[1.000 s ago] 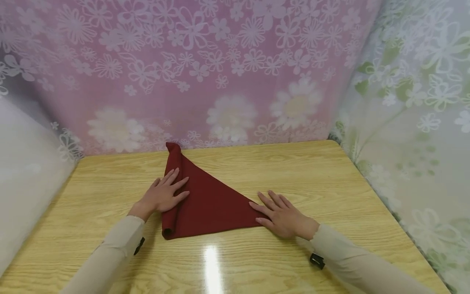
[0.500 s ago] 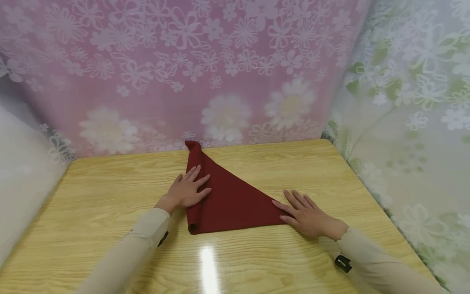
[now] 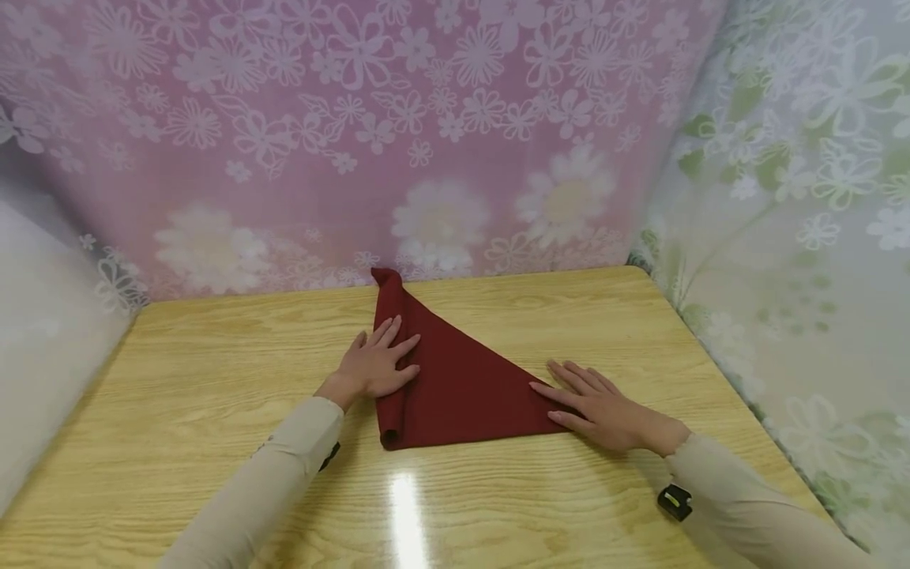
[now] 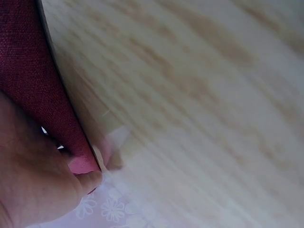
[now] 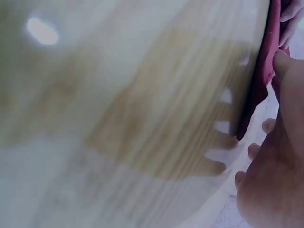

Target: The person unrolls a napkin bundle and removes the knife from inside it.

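Note:
A dark red cloth (image 3: 462,387) lies on the table in a triangle, its left side rolled into a tube that runs front to back. My left hand (image 3: 373,367) rests with spread, straight fingers on the rolled part. Over at the cloth's right corner, my right hand (image 3: 604,407) lies flat, thumb and index finger on the fabric and the other fingers over the wood. The left wrist view shows the edge of the red cloth (image 4: 47,85) beside the left hand (image 4: 38,171). In the right wrist view the cloth corner (image 5: 259,95) sits by the right hand (image 5: 278,152).
The wooden table (image 3: 213,363) spreads around the cloth, with a bright light reflection near its front. A pink flowered curtain (image 3: 320,182) hangs along the back edge. Pale flowered sheets stand at the left and right sides. The rolled tube's far end reaches the table's back edge.
The cloth and both hands have shifted to the right across the table together, mostly in the first half second. The rolled left side and the hands' placement on the cloth look much the same.

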Available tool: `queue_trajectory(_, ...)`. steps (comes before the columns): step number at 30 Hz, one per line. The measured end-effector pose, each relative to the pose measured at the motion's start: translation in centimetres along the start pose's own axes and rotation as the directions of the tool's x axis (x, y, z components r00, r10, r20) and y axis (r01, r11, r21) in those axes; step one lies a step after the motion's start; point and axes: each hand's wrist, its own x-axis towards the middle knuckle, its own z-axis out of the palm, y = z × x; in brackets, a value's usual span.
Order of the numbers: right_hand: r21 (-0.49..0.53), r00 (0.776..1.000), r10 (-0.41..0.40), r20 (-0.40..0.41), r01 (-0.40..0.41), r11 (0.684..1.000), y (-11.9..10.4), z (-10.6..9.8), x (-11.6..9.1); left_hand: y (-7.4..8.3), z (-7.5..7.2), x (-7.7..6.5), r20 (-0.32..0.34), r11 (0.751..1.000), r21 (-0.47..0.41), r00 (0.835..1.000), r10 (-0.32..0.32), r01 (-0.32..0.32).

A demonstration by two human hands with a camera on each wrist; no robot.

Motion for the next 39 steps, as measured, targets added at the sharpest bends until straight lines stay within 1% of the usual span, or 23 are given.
queue_trajectory(4, -0.016, 1.0, -0.009, 0.011, 0.009, 1.0, 0.3, 0.0, 0.0, 0.2, -0.2, 0.0, -0.005, 1.0, -0.001, 1.0, 0.013, -0.013)
queue_trajectory(6, -0.004, 1.0, -0.009, 0.013, 0.009, 1.0, 0.6, 0.1, -0.1, 0.2, -0.2, 0.0, -0.01, 1.0, -0.005, 1.0, 0.02, -0.02)
queue_trajectory(11, 0.089, 1.0, -0.007, 0.022, 0.005, 0.996, 0.9, -0.1, -0.1, -0.2, -0.2, 0.0, -0.031, 0.999, -0.026, 0.999, 0.027, -0.027)
queue_trajectory(15, 0.15, 0.999, -0.031, 0.009, 0.029, 0.988, 0.9, -0.2, -0.1, -0.6, -0.3, -0.3, -0.027, 0.999, -0.041, 0.999, 0.028, -0.029)
queue_trajectory(18, 0.15, 0.998, -0.057, -0.008, 0.057, 0.987, 0.8, -0.1, -0.1, -0.9, -0.4, -0.4, -0.022, 0.997, -0.062, 0.999, 0.036, -0.037)
queue_trajectory(21, 0.137, 0.998, -0.063, -0.009, 0.064, 0.988, 0.7, 0.1, 0.1, -1.3, -0.5, -0.7, -0.018, 0.996, -0.076, 0.999, 0.038, -0.039)
queue_trajectory(27, 0.128, 0.999, -0.04, 0.008, 0.038, 0.991, 0.8, 0.1, 0.4, -1.9, -0.9, -1.1, -0.03, 0.995, -0.09, 0.999, 0.035, -0.037)
queue_trajectory(32, 0.128, 0.999, -0.03, 0.042, 0.024, 0.992, 0.9, 0.3, 0.5, -2.5, -0.8, -1.4, -0.037, 0.995, -0.091, 0.999, 0.035, -0.039)
queue_trajectory(39, 0.14, 0.999, -0.041, 0.031, 0.037, 0.989, 0.6, 0.3, 0.7, -3.0, -0.7, -2.1, -0.064, 0.994, -0.106, 0.998, 0.024, -0.031)
